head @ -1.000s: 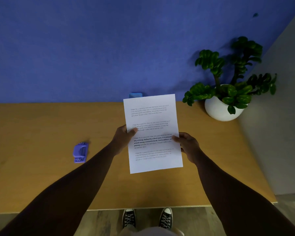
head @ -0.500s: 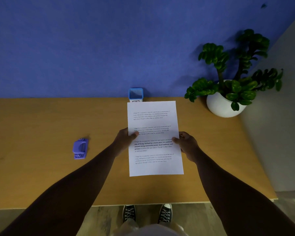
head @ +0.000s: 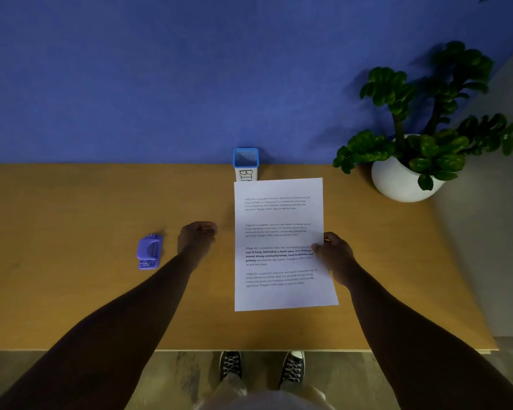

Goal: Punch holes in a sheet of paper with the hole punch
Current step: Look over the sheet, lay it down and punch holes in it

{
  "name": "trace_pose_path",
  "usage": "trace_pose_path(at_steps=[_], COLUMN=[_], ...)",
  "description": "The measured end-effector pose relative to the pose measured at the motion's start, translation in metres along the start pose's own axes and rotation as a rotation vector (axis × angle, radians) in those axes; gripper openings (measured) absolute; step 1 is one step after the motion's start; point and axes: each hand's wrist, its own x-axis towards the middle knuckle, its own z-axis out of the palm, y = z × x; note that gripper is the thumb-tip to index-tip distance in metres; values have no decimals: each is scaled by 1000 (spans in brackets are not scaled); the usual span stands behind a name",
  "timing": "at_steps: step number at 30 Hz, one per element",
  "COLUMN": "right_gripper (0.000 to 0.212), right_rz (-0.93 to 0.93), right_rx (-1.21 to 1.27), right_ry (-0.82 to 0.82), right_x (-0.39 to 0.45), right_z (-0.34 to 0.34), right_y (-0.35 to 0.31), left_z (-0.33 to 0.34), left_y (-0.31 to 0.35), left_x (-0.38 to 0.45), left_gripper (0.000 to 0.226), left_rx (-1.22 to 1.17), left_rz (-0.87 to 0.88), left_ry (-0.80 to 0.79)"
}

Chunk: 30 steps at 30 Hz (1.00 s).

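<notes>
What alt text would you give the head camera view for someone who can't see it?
A person's right hand holds a printed sheet of paper over a wooden desk, while the left hand hovers empty beside a purple hole punch. A blue-rimmed bin and potted plant stand against the blue wall.

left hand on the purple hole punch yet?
No, the left hand is beside the purple plastic hole punch, with bare wooden table showing between them.

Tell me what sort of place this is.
Probably an office or study desk. A wooden desk stands against a blue wall, with a purple hole punch, a printed sheet of paper, a small blue-rimmed bin and a potted plant.
</notes>
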Motion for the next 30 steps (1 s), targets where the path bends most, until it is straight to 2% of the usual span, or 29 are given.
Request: trace_pose_path(at_steps=[4,11,16,30], right_gripper=[21,24,24,22], right_rz=[24,46,53,80], right_rx=[-2,-34,-53,-91], right_ry=[10,26,32,75], right_x=[1,5,6,9], right_z=[6,17,22,30], right_y=[5,13,20,32], left_z=[-28,-77,-99,-117], left_y=[-16,-48,-62,-87], left_x=[11,30,40,68], left_gripper=[11,24,44,68], left_rx=[186,229,333,348], left_rz=[-1,-103,-152,-381], left_ry=[244,452,485,405])
